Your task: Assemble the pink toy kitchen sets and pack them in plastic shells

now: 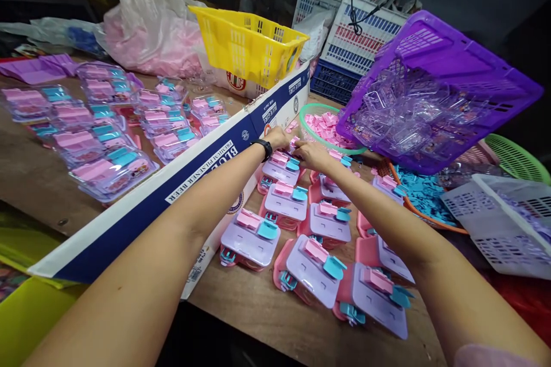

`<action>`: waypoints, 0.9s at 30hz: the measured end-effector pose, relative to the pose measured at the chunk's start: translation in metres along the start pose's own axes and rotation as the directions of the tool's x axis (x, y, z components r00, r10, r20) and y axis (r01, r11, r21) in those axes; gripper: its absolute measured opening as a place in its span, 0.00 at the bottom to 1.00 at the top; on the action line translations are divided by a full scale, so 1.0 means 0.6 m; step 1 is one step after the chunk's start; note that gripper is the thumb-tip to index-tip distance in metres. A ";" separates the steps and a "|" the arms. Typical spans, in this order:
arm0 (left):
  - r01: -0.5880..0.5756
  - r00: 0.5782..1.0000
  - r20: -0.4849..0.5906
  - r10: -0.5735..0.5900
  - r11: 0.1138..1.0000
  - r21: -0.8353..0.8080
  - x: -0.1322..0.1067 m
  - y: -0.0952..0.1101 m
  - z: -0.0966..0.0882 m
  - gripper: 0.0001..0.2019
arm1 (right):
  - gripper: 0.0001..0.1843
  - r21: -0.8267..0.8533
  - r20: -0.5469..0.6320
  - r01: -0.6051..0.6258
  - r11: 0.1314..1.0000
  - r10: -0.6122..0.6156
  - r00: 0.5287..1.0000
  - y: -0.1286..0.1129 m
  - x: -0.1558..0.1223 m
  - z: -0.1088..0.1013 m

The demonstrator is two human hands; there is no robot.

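Observation:
At the far end of the rows, my left hand (278, 139), with a black band at the wrist, and my right hand (310, 155) come close together. Bent fingers of the right hand pinch at a small pink plastic piece (294, 142) above a lilac lid. The left fingers are curled beside it, and their tips are partly hidden. Below the hands sits a plastic box with a lilac lid (280, 171). Nearer stand several more such pink boxes, among them one with a lilac lid (249, 243), bearing pink and turquoise pieces on top.
A cardboard wall (142, 223) divides the wooden table (241, 315). Several packed boxes (107, 169) lie left of it. A yellow basket (253, 49) stands behind. At right are a green basket of pink pieces (329, 128), a tilted purple crate (477, 63) and turquoise pieces (424, 195).

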State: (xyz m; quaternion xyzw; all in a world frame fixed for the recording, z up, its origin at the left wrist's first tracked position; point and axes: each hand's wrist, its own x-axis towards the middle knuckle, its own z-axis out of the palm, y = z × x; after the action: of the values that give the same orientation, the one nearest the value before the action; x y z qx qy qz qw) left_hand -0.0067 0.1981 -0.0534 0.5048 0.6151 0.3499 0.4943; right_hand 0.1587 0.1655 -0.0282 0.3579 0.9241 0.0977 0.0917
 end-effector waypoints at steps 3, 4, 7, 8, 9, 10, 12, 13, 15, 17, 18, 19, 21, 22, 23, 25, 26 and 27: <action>0.036 0.999 -0.032 -0.032 0.990 0.138 0.010 0.000 0.005 0.16 | 0.17 0.031 0.010 0.029 0.999 -0.029 1.000 0.003 0.001 0.003; 0.055 0.998 -0.034 -0.050 0.983 0.174 0.014 0.000 0.007 0.13 | 0.16 0.049 0.011 0.037 0.998 -0.037 0.999 0.004 0.002 0.005; 0.097 0.995 -0.026 -0.094 0.964 0.248 0.023 -0.001 0.016 0.09 | 0.14 0.101 0.007 0.031 0.994 -0.032 0.999 0.010 0.011 0.013; 0.097 0.995 -0.023 -0.095 0.961 0.261 0.023 0.000 0.018 0.11 | 0.14 0.117 0.003 0.021 0.993 -0.021 1.000 0.011 0.014 0.014; 0.090 0.996 -0.022 -0.088 0.959 0.269 0.021 0.002 0.019 0.12 | 0.14 0.134 -0.002 0.010 0.991 -0.010 1.000 0.013 0.018 0.015; 0.080 0.997 -0.026 -0.075 0.958 0.275 0.017 0.006 0.019 0.12 | 0.14 0.156 -0.008 0.004 0.988 -0.003 1.000 0.015 0.020 0.015; 0.048 0.998 -0.045 -0.037 0.961 0.274 0.002 0.018 0.011 0.11 | 0.15 0.216 -0.028 0.014 0.976 -0.008 1.000 0.019 0.019 0.011; 0.028 0.998 -0.059 -0.013 0.964 0.266 -0.009 0.025 0.005 0.14 | 0.16 0.256 -0.048 0.016 0.966 -0.004 0.999 0.022 0.014 0.007; -0.036 0.995 -0.087 0.057 0.974 0.225 -0.034 0.038 -0.010 0.20 | 0.18 0.366 -0.123 -0.009 0.930 0.058 0.991 0.026 -0.003 -0.001; -0.135 0.983 -0.108 0.152 0.979 0.150 -0.065 0.047 -0.023 0.21 | 0.19 0.527 -0.206 -0.024 0.850 0.155 0.966 0.025 -0.027 -0.008; -0.189 0.974 -0.106 0.200 0.977 0.102 -0.081 0.051 -0.028 0.19 | 0.19 0.610 -0.239 -0.008 0.793 0.193 0.952 0.022 -0.040 -0.010; -0.239 0.966 -0.090 0.242 0.970 0.048 -0.098 0.054 -0.031 0.16 | 0.18 0.683 -0.267 0.025 0.730 0.219 0.938 0.018 -0.051 -0.013; -0.292 0.956 -0.010 0.293 0.953 -0.073 -0.131 0.058 -0.032 0.12 | 0.17 0.797 -0.303 0.098 0.596 0.255 0.918 0.005 -0.066 -0.020; -0.291 0.953 0.048 0.299 0.947 -0.136 -0.147 0.060 -0.032 0.10 | 0.16 0.837 -0.314 0.125 0.533 0.281 0.907 -0.002 -0.071 -0.023; -0.274 0.949 0.105 0.297 0.942 -0.196 -0.161 0.061 -0.032 0.10 | 0.14 0.865 -0.322 0.147 0.480 0.306 0.896 -0.009 -0.074 -0.028; -0.220 0.939 0.193 0.285 0.928 -0.300 -0.186 0.063 -0.033 0.12 | 0.12 0.889 -0.344 0.188 0.417 0.338 0.876 -0.024 -0.077 -0.036; -0.194 0.936 0.218 0.278 0.920 -0.341 -0.195 0.063 -0.035 0.14 | 0.12 0.890 -0.357 0.207 0.406 0.339 0.871 -0.031 -0.079 -0.041; -0.171 0.935 0.231 0.270 0.912 -0.374 -0.203 0.063 -0.036 0.15 | 0.12 0.887 -0.370 0.225 0.404 0.330 0.869 -0.037 -0.081 -0.045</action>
State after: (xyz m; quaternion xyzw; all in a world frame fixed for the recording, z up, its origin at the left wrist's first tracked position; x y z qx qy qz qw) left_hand -0.0172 0.0910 0.0185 0.5201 0.4067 0.4327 0.6138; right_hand 0.1733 0.1135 -0.0029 0.3412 0.8025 -0.3316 -0.3600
